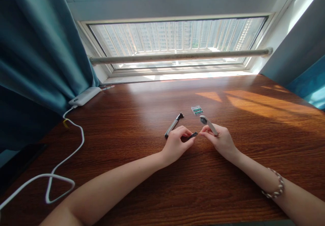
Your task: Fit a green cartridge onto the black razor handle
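Note:
My left hand (176, 143) rests on the wooden table (142, 117) with its fingers pinched on a small dark flat piece (193, 135), which looks like a razor blade cartridge. My right hand (220, 138) is closed round a grey razor handle (207, 123) whose head points up and away from me. The two hands almost touch at the dark piece. A second razor handle (174, 124), silver and black, lies on the table just beyond my left hand. A small clear pack with green print (197, 110) lies beyond both hands.
A white power bank (85, 96) sits at the table's back left by the teal curtain (38, 49). Its white cable (59, 165) loops along the left side. The window with a rail (177, 56) lies behind. A beaded bracelet (275, 187) is on my right wrist.

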Available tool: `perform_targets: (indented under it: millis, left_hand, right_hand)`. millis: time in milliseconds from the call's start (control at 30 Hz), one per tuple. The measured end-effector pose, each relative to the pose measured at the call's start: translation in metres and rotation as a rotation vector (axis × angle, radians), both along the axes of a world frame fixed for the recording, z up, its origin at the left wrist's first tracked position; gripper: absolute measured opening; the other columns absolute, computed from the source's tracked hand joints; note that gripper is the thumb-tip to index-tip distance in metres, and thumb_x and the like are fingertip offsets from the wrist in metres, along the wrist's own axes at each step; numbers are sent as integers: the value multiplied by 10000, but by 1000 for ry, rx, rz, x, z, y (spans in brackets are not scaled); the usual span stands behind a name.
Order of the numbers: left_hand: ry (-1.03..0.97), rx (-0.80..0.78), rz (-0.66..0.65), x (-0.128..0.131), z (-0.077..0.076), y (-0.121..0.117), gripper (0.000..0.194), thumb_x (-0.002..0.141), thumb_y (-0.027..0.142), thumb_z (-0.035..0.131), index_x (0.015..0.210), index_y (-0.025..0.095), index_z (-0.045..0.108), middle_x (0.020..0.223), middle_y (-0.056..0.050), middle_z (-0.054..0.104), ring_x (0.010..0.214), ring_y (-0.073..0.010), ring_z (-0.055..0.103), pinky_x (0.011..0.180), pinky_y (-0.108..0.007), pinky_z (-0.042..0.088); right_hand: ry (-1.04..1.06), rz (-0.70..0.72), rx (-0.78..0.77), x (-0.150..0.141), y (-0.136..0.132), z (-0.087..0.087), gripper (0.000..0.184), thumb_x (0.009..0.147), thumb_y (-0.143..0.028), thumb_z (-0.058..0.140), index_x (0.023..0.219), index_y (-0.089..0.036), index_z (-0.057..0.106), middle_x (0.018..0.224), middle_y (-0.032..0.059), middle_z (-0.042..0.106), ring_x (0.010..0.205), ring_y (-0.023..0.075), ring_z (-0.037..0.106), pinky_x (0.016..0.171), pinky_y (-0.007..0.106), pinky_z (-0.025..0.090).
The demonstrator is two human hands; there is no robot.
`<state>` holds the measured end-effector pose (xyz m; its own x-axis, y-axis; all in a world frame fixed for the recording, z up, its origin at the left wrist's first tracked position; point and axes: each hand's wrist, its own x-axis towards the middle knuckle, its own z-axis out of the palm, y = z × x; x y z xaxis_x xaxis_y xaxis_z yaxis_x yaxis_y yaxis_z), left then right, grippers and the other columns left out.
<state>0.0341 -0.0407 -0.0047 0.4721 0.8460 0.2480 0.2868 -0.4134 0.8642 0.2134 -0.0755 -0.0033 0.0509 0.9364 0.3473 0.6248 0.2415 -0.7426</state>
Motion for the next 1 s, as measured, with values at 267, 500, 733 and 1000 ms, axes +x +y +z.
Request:
perform_targets:
  millis: [267,500,733,1000]
  left_hand:
    - [9,3,-14,0,2,0,157,763,306,557,707,164,594,725,-31,595,695,-138,545,653,-250,435]
    - [-35,-64,-18,-1,1,1,177,759,330,564,739,162,615,752,-39,615,728,-148,562,697,-262,448]
    - [-292,-317,-10,-1,3,5,211,764,335,568,855,156,632,871,-47,644,772,-146,598,711,-245,463]
    - [-466,-463,86,0,-3,12,236,694,310,654,873,159,673,887,-62,680,857,-171,613,800,-279,461]
  right_hand:
    - [45,-45,-53,2,0,0,211,756,-358,577,635,-185,569,505,-39,485,468,98,421,470,219,346]
    - [24,-80,-43,0,0,0,202,769,-392,553,753,-191,570,512,-48,457,459,99,405,463,213,333]
    - [-137,-59,-23,21,2,5,422,866,-492,327,837,-193,622,519,-20,523,472,120,481,494,222,313]
    - [-414,-212,54,35,8,2,489,880,-507,279,743,-207,641,624,18,613,614,152,564,544,228,292]
